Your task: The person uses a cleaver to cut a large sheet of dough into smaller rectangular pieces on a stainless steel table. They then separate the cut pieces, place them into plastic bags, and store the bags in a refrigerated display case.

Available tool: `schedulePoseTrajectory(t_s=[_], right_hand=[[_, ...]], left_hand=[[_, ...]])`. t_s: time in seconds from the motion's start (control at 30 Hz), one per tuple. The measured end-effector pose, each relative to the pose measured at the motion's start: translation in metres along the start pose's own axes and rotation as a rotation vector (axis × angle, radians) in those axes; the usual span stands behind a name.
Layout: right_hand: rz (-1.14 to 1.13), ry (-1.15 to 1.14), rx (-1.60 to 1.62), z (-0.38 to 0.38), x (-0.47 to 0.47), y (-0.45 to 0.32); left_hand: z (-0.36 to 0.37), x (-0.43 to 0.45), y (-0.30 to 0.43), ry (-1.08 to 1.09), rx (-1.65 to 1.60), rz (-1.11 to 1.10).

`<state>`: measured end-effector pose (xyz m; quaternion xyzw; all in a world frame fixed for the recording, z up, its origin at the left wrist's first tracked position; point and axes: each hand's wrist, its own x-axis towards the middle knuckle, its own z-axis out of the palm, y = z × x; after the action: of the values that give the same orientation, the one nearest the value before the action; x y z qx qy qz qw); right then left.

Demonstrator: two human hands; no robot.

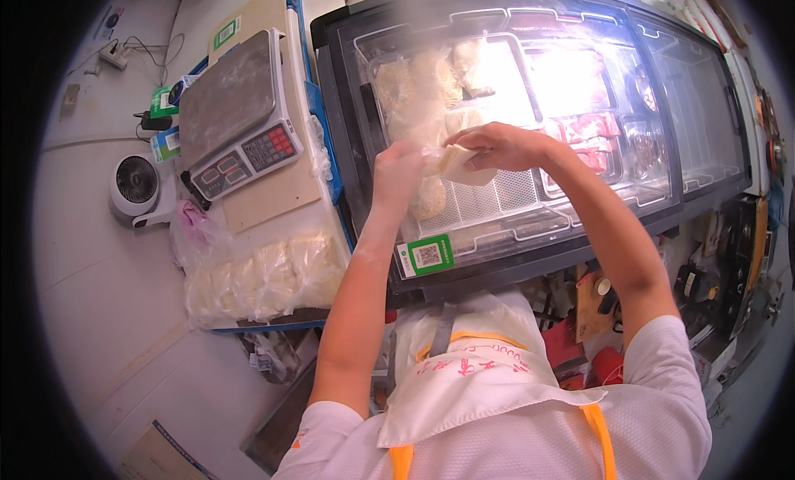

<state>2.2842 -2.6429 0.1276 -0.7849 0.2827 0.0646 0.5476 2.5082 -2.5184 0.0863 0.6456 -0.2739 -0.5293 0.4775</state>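
Observation:
Over the glass top of a display chest, my right hand (500,146) grips a stack of pale, flat dough sheets (467,165), thumb on one face. Close beside it on the left, my left hand (400,169) has its fingers at a thin clear plastic bag that meets the stack's edge; haze and glare blur the fingertips. Beneath the glass, bundles of pale noodles (428,76) lie in a wire basket at the left. Packs of sliced red and white meat (587,129) sit in trays to the right of my hands.
To the left, a digital scale (230,101) stands on a counter, with bagged pale dough sheets (267,275) at the near edge. A small white fan (136,180) is farther left. The chest's dark frame (497,269) runs before my body, with a green printed code card (428,255) on it.

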Motion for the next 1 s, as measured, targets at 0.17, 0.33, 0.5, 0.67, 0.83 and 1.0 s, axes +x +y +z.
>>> schedulePoseTrajectory(t_s=[0.17, 0.33, 0.5, 0.67, 0.83, 1.0], right_hand=[[0.113, -0.187, -0.319, -0.04, 0.005, -0.005], [0.235, -0.017, -0.031, -0.098, -0.048, 0.003], [0.256, 0.442, 0.385, -0.109, -0.092, -0.018], [0.111, 0.608, 0.877, -0.035, -0.072, -0.07], [0.142, 0.489, 0.495, 0.024, 0.006, -0.068], [-0.05, 0.485, -0.249, 0.031, 0.056, -0.042]], left_hand=[[-0.029, -0.015, 0.015, -0.053, -0.373, 0.009], [-0.047, -0.032, 0.044, -0.088, -0.489, 0.046], [-0.02, -0.048, 0.06, -0.058, -0.559, -0.007], [-0.004, -0.049, 0.07, -0.032, -0.671, -0.052], [-0.014, -0.044, 0.078, -0.035, -0.569, -0.118], [-0.024, -0.015, 0.088, -0.106, -0.262, -0.051]])
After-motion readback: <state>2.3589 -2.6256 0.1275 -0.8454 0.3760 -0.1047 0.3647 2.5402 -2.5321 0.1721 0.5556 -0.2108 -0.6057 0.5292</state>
